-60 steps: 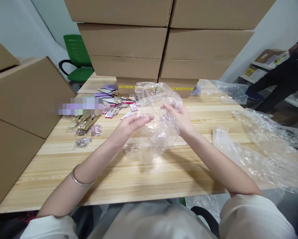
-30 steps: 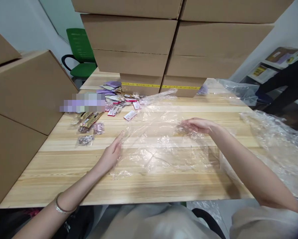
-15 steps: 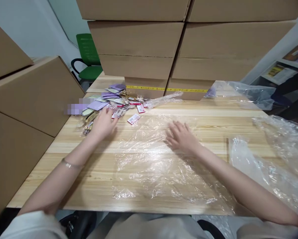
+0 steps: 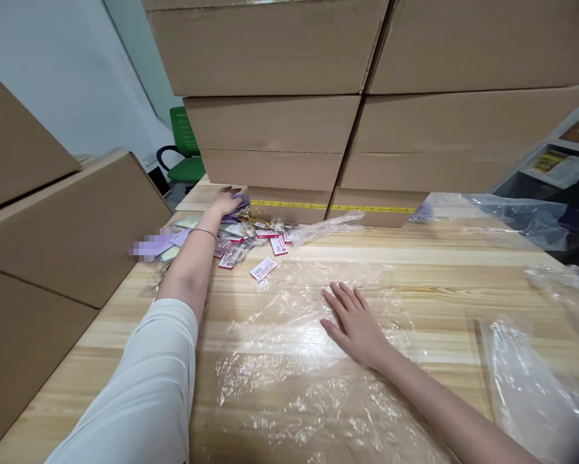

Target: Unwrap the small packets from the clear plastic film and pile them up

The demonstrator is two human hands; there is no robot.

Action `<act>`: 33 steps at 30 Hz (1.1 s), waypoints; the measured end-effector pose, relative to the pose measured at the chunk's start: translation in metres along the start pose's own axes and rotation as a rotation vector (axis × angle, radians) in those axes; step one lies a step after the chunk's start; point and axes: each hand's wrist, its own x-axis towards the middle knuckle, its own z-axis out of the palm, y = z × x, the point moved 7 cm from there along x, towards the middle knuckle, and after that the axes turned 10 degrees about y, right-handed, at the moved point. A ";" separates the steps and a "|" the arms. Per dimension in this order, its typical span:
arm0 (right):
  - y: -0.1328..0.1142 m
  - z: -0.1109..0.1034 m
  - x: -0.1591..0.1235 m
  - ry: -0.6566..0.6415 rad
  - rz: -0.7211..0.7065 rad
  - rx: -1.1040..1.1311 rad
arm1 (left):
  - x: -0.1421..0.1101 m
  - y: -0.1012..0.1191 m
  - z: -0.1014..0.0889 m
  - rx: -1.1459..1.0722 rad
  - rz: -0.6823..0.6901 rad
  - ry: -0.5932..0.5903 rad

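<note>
My left hand point(image 4: 225, 201) is stretched to the far left of the wooden table, on the purple packets point(image 4: 241, 205) at the back of a loose pile. Its fingers extend over them, and the packets partly hide the underside of the hand. Flat on a sheet of clear plastic film point(image 4: 289, 367) lies my right hand point(image 4: 359, 328), fingers spread, holding nothing. Between the two hands are small white-and-red barcode cards point(image 4: 263, 269) and clear-wrapped small items point(image 4: 238, 251). More purple and pale green packets point(image 4: 177, 238) lie beside my left forearm.
Large cardboard boxes point(image 4: 279, 125) are stacked along the back, others point(image 4: 71, 232) on the left. A yellow tape measure strip point(image 4: 289, 204) runs along the back boxes' base. Clear plastic bags point(image 4: 525, 380) lie at right. A green chair point(image 4: 185, 145) stands behind.
My left hand has moved away from me, from the front of the pile to its back packets. My right hand stays on the film. The view has tilted upward.
</note>
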 end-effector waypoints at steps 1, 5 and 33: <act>0.000 0.001 0.000 0.000 0.001 0.001 | 0.006 0.000 0.007 0.008 -0.024 -0.022; 0.001 0.002 0.000 -0.012 0.006 0.005 | 0.009 -0.007 0.037 0.048 -0.130 -0.125; 0.003 0.001 -0.001 -0.032 0.036 0.010 | -0.176 -0.109 -0.066 0.170 -0.401 0.012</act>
